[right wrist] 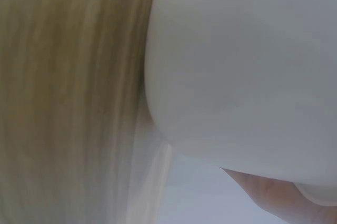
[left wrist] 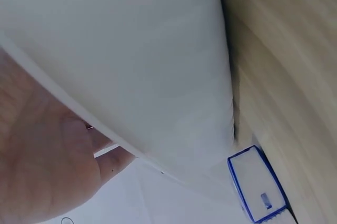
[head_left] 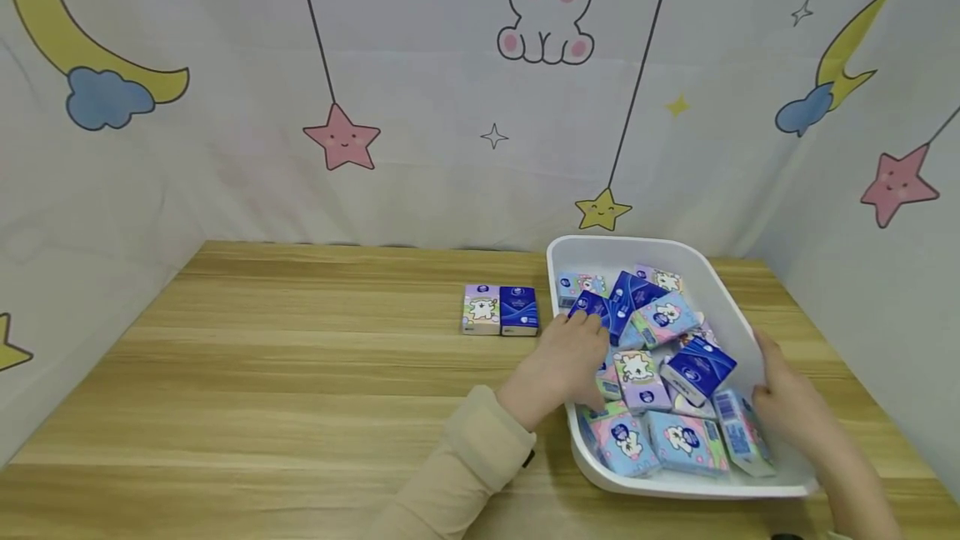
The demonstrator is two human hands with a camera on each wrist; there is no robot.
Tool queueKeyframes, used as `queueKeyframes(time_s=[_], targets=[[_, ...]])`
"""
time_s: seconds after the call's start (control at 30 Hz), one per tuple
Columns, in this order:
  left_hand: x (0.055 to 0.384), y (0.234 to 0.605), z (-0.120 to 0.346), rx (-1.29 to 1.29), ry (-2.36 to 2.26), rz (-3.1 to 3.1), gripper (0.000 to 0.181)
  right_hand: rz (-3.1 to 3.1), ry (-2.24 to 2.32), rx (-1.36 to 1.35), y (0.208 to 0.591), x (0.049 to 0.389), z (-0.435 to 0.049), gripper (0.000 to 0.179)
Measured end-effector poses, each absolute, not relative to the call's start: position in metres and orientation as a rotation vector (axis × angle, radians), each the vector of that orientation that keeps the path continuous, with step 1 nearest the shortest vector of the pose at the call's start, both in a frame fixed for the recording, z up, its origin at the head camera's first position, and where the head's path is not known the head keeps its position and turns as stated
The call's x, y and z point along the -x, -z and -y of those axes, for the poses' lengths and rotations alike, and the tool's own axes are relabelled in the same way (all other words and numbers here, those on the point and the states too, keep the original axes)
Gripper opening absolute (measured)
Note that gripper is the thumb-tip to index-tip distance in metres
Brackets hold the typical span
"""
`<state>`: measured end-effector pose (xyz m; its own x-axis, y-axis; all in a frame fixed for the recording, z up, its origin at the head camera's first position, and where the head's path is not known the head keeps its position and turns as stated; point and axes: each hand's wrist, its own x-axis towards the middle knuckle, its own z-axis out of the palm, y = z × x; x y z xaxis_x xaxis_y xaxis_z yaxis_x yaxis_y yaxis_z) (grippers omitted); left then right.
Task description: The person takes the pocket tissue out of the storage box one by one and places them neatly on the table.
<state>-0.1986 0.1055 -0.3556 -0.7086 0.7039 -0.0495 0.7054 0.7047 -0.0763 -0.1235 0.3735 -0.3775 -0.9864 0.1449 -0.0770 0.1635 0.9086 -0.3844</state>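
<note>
A white plastic bin (head_left: 757, 480) on the table's right side holds several small tissue packs, some dark blue, others pastel with cartoon animals. My left hand (head_left: 566, 361) reaches over the bin's left rim, its fingertips right at a blue tissue pack (head_left: 591, 307) and its thumb spread lower inside. The left wrist view has that hand (left wrist: 47, 155) beyond the rim, with its fingertips hidden by the bin wall. My right hand (head_left: 797, 407) grips the bin's right rim, thumb inside and fingers outside. Part of it (right wrist: 274, 197) shows below the bin in the right wrist view.
Left of the bin, a pastel tissue pack (head_left: 482, 309) and a blue tissue pack (head_left: 518, 311) lie side by side on the wooden table (head_left: 300, 390). A white curtain (head_left: 420, 107) printed with stars and a rabbit hangs behind the table and along both sides.
</note>
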Motion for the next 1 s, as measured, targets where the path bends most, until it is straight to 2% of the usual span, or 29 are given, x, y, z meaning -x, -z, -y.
queueKeyframes(time_s=[1.0], targets=[[0.205,0.32,-0.075,-1.225,-0.193,-2.873,0.078,-3.028,0.667,-0.219,0.379,0.122,-0.374,0.073]])
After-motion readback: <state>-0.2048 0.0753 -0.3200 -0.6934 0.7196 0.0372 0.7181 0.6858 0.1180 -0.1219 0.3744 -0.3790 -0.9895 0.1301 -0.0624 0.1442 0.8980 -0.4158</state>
